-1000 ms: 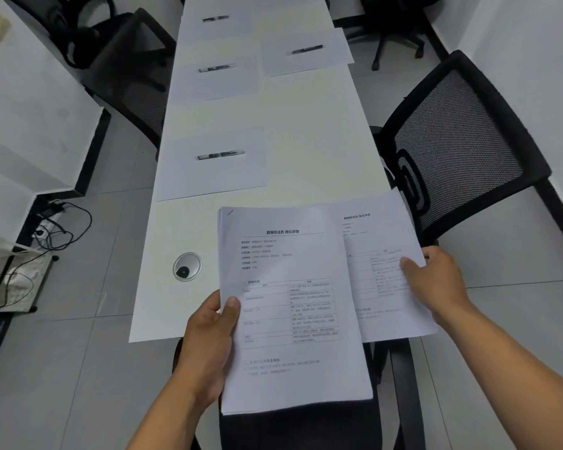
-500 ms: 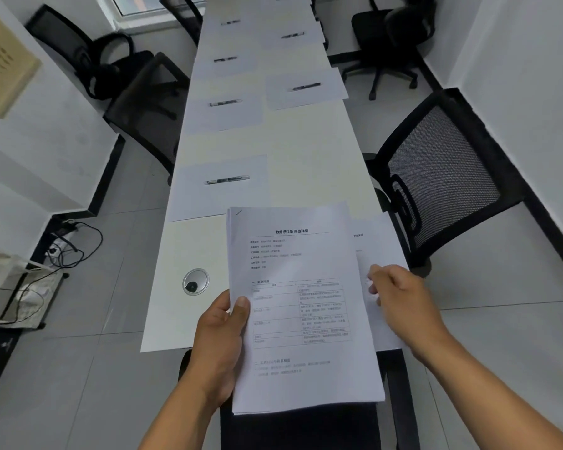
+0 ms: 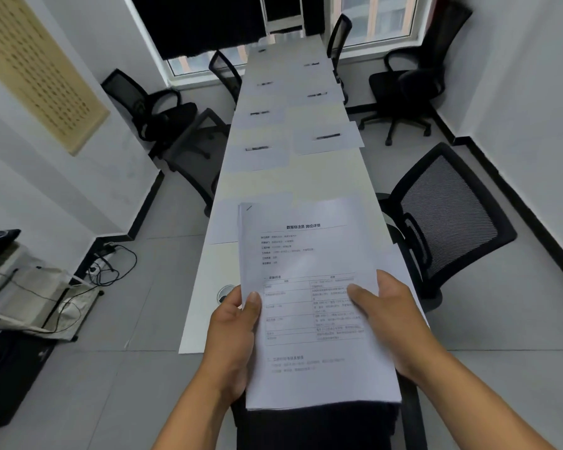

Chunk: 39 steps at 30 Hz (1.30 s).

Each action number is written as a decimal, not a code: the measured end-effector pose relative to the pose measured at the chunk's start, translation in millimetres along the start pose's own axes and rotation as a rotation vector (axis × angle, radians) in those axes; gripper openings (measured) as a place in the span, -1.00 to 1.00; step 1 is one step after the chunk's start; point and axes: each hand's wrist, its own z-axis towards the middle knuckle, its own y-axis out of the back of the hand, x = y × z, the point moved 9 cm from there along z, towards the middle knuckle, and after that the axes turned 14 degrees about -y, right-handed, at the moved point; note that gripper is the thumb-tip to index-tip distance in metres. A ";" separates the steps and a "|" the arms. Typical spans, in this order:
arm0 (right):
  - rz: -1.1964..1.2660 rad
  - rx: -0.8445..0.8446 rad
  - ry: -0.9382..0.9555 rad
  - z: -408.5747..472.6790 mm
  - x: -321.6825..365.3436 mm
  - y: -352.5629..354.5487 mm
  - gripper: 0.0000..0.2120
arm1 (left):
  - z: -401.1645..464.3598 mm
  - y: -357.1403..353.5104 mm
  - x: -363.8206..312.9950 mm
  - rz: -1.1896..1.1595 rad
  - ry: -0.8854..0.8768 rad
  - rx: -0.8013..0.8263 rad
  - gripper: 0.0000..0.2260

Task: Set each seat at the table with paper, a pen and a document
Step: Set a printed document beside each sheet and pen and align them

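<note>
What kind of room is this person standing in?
Most likely a small office meeting room. A long white table runs toward the windows, black mesh office chairs stand along both sides, and sheets of paper with pens lie at the seats.

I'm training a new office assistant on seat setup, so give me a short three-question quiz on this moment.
1. True or false: both hands hold the stack of white printed documents.
2. What lies on each white paper sheet further along the long white table?
3. The black mesh-backed office chair nearest the person stands on which side of the table: A) left, B) right?

Key:
1. True: the left hand grips the stack's left edge with its thumb on top, and the right hand grips the right edge.
2. A dark pen.
3. B.
</note>
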 end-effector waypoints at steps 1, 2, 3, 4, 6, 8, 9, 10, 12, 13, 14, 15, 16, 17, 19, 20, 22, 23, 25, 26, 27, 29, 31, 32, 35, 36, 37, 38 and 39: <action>0.002 0.003 0.010 -5.1 3.1 -1.7 -0.88 | -3.7 2.3 -4.1 -0.003 -0.009 -0.006 -0.78; 0.000 0.010 0.022 -11.6 6.6 -4.9 -0.87 | -8.7 6.1 -9.5 -0.010 -0.024 -0.010 -0.78; -0.001 0.016 0.034 -17.3 9.4 -8.2 -0.88 | -13.2 9.6 -14.7 -0.017 -0.035 -0.013 -0.77; -0.001 0.021 0.044 -22.4 11.8 -11.2 -0.88 | -16.8 13.1 -19.4 -0.019 -0.044 -0.013 -0.77; -0.005 0.031 0.068 -36.5 19.7 -22.0 -0.90 | -25.1 26.5 -32.7 -0.030 -0.073 -0.022 -0.77; -0.004 0.038 0.093 -48.8 27.7 -31.7 -0.90 | -30.6 38.3 -45.0 -0.038 -0.109 -0.027 -0.77; -0.003 0.042 0.104 -55.1 31.9 -37.2 -0.89 | -32.8 44.6 -51.0 -0.044 -0.125 -0.031 -0.77; -0.006 0.038 0.119 -64.6 37.6 -45.9 -0.89 | -36.8 54.5 -59.6 -0.056 -0.146 -0.030 -0.77; -0.013 0.034 0.148 -82.1 48.1 -61.9 -0.89 | -41.5 71.4 -73.6 -0.081 -0.181 -0.026 -0.76; -0.010 0.031 0.161 -90.2 52.5 -68.9 -0.88 | -43.3 78.8 -79.1 -0.090 -0.191 -0.023 -0.76; -0.017 0.027 0.176 -99.3 56.4 -79.0 -0.88 | -45.6 89.5 -84.7 -0.104 -0.203 -0.022 -0.77; -0.022 0.020 0.193 -110.7 60.8 -92.5 -0.88 | -49.3 104.0 -92.7 -0.114 -0.219 -0.015 -0.77; -0.024 0.019 0.199 -116.7 62.4 -98.6 -0.88 | -50.7 110.3 -95.4 -0.117 -0.225 -0.014 -0.77; -0.025 0.013 0.212 -127.1 64.9 -113.2 -0.88 | -54.0 126.0 -102.1 -0.123 -0.239 -0.005 -0.77; -0.015 0.019 0.223 -144.0 66.0 -137.3 -0.87 | -59.4 151.6 -111.2 -0.130 -0.255 -0.001 -0.77; -0.008 0.019 0.231 -154.5 65.3 -155.1 -0.87 | -63.0 171.6 -116.5 -0.129 -0.264 0.002 -0.78; -0.012 0.017 0.246 -173.3 63.6 -191.3 -0.86 | -69.7 211.3 -125.9 -0.140 -0.282 -0.002 -0.79; -0.010 0.017 0.257 -183.1 62.7 -208.8 -0.86 | -72.4 230.0 -130.3 -0.138 -0.287 0.001 -0.79; -0.007 0.013 0.277 -199.9 61.4 -245.4 -0.86 | -77.7 269.9 -141.4 -0.135 -0.304 0.007 -0.79; -0.006 0.013 0.284 -206.1 61.4 -262.1 -0.86 | -79.2 287.4 -147.0 -0.132 -0.315 0.006 -0.79; -0.007 0.018 0.292 -214.0 61.7 -285.1 -0.86 | -82.1 312.0 -154.7 -0.129 -0.330 0.002 -0.79; 0.000 0.037 0.309 -225.5 63.7 -311.2 -0.86 | -86.0 339.5 -166.7 -0.114 -0.354 -0.011 -0.80; 0.000 0.056 0.324 -236.8 68.5 -345.3 -0.87 | -91.8 376.3 -180.6 -0.115 -0.381 -0.036 -0.81; 0.003 0.066 0.336 -241.5 71.0 -359.3 -0.88 | -94.5 390.3 -187.3 -0.116 -0.393 -0.039 -0.80; 0.007 0.099 0.356 -250.4 78.3 -396.8 -0.88 | -97.3 427.9 -199.6 -0.122 -0.406 -0.061 -0.80; 0.010 0.113 0.357 -251.7 79.8 -406.0 -0.88 | -96.3 437.1 -201.2 -0.119 -0.409 -0.072 -0.80; 0.001 0.121 0.360 -250.9 82.1 -416.7 -0.88 | -94.7 447.0 -203.4 -0.120 -0.413 -0.081 -0.80; -0.005 0.128 0.361 -247.3 84.0 -427.0 -0.88 | -90.6 456.3 -203.8 -0.119 -0.414 -0.084 -0.80; -0.011 0.128 0.364 -246.8 85.7 -431.5 -0.88 | -88.6 460.5 -203.9 -0.115 -0.416 -0.091 -0.79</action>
